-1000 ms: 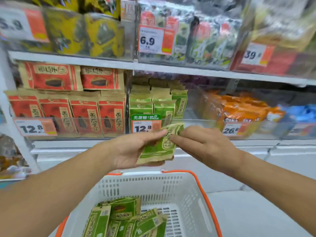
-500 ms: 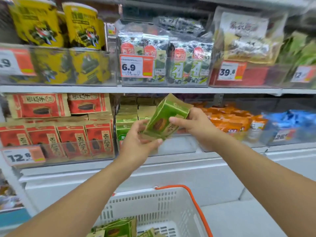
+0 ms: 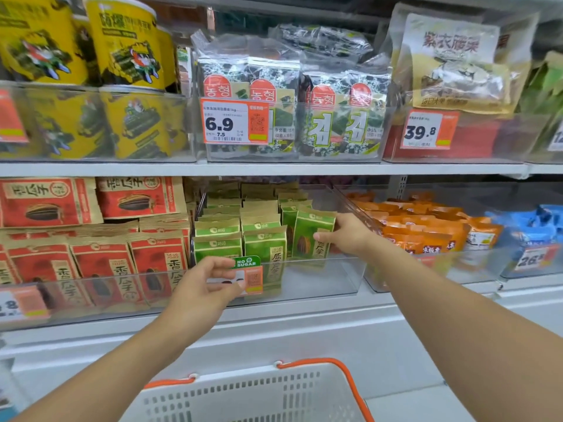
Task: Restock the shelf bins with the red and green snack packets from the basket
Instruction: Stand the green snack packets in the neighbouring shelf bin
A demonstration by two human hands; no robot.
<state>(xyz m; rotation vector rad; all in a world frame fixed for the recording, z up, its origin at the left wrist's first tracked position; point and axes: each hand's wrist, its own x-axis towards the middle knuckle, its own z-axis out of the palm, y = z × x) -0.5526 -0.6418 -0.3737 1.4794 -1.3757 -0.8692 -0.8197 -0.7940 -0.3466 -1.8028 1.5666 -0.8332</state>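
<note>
A person is standing at a snack shelf, both bare arms reaching forward. The right hand [image 3: 345,236] is reaching into a clear plastic bin [image 3: 323,281] on the lower shelf, its thumb and fingers pinching a green sunflower seed packet [image 3: 309,236] that is standing upright at the right end of the rows of green packets [image 3: 240,226]. The left hand [image 3: 207,287] is hovering at the bin's front wall, fingers loosely curled and holding nothing, partly covering the price tag [image 3: 248,274] with a green "NO SUGAR" label. Red sunflower seed packets [image 3: 100,263] are filling the neighbouring bin to the left. Below, the rim of a white basket [image 3: 253,394] with orange handles is showing at the bottom edge; its contents are out of view.
</note>
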